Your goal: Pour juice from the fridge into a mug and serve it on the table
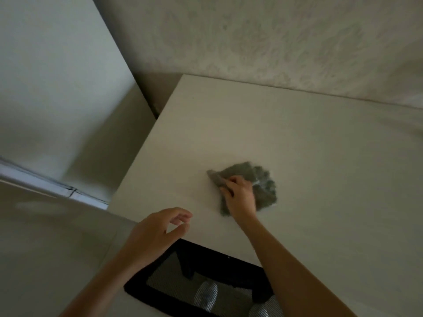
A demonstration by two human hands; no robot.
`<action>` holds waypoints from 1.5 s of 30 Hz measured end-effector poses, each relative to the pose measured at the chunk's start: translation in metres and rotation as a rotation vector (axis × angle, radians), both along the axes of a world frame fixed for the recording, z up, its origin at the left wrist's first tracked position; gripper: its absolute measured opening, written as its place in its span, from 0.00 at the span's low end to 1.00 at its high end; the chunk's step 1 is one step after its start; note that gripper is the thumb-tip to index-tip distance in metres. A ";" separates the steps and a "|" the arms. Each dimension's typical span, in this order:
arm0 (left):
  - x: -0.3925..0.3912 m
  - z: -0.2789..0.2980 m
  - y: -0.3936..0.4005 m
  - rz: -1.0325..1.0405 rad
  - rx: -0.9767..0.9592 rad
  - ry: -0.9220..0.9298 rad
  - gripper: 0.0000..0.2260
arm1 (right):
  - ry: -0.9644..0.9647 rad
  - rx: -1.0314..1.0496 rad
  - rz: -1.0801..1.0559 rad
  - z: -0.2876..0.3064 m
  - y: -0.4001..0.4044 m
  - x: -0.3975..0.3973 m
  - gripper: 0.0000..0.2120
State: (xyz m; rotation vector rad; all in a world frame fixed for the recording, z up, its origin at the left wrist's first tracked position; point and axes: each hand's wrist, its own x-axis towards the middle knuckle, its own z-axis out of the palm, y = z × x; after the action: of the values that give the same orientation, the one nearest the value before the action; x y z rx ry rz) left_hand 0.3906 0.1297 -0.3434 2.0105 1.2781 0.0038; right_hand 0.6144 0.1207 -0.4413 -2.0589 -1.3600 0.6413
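Right hand (240, 195) gripped a grey cloth (254, 184) flat on the white table (320, 145); left hand (158, 232) hovered at the near edge, fingers loosely curled, holding nothing. No mug, juice or fridge was visible. Wiping would go best with even pressure and overlapping strokes, leaving a dry serving spot.

Table (309, 138) surface open on all sides of grey cloth (263, 186), sole obstacle there. Wall (274, 37) bounds far edge. Black chair (183, 271) blocks near edge.
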 end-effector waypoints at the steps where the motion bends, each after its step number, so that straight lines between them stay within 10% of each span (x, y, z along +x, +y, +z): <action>1: -0.006 -0.002 0.008 -0.006 -0.007 0.011 0.10 | 0.011 0.001 0.114 -0.001 0.006 -0.024 0.15; 5: -0.019 -0.005 0.038 -0.081 -0.043 0.011 0.13 | -0.171 -0.058 0.462 0.005 0.016 -0.098 0.22; 13: -0.003 -0.010 0.065 -0.105 0.017 -0.001 0.09 | -0.569 -0.181 0.447 -0.020 -0.003 -0.037 0.21; 32: 0.192 -0.002 -0.049 -0.332 -0.009 -0.090 0.04 | -0.401 -0.244 -0.870 0.045 -0.314 0.268 0.20; 45: 0.279 0.021 -0.123 -0.357 0.039 -0.134 0.12 | -0.109 -0.701 -0.592 0.040 -0.356 0.336 0.26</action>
State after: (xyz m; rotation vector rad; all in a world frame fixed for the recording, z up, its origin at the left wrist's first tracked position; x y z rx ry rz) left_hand 0.6692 0.0063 -0.3226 2.2065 0.8304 -0.0056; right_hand 0.9500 -0.2350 -0.4010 -2.9028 -0.5202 0.8076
